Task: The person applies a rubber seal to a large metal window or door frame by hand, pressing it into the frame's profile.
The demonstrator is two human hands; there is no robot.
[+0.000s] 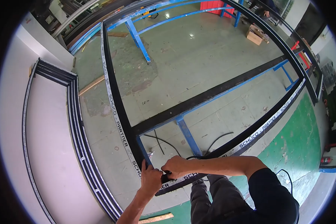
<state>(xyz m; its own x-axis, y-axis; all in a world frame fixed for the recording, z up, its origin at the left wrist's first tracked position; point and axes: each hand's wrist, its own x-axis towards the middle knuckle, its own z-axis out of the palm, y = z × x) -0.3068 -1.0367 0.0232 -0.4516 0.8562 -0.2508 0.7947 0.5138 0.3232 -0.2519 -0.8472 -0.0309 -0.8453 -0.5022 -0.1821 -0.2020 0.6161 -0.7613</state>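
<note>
A large black window frame (112,86) with white printed protective tape lies flat on blue steel trestles (186,134). Both hands are at its near corner. My left hand (151,180) grips the corner from the left side. My right hand (175,167) is closed on a small dark object (165,175) pressed against the frame's near rail; what it is I cannot tell. A black cable (212,143) runs from under the hands across the floor below.
Several black frame profiles (76,130) lean against the white wall at left. A wooden strip (156,218) lies on the floor near my feet. A cardboard box (254,37) and a red crate (212,5) sit at the far side. The floor at right is painted green (298,138).
</note>
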